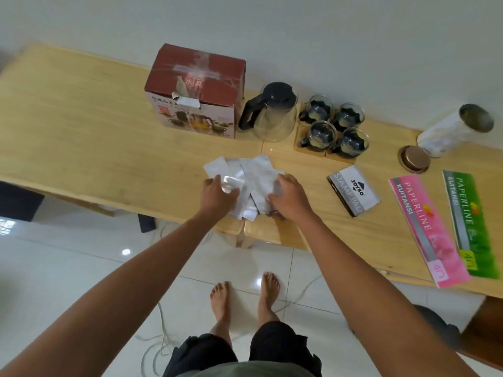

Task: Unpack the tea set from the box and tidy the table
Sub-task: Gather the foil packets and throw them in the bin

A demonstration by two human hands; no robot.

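A red-topped tea set box (194, 88) stands shut at the back of the wooden table (81, 126). To its right sit a glass teapot (272, 112) with a black lid and handle, and several glass cups (334, 129) on wooden coasters. Several silver foil packets (250, 172) lie in a loose pile near the front edge. My left hand (217, 195) rests on the pile's left side with fingers curled over a packet. My right hand (288, 195) covers the right side, fingers bent down on the packets.
A stamp pad box (353, 190) lies right of the packets. Further right are a pink receipt book (427, 229) and a green one (471, 224). A white jar (454, 129) lies tilted beside its round lid (413, 159). Below the table edge is white tiled floor.
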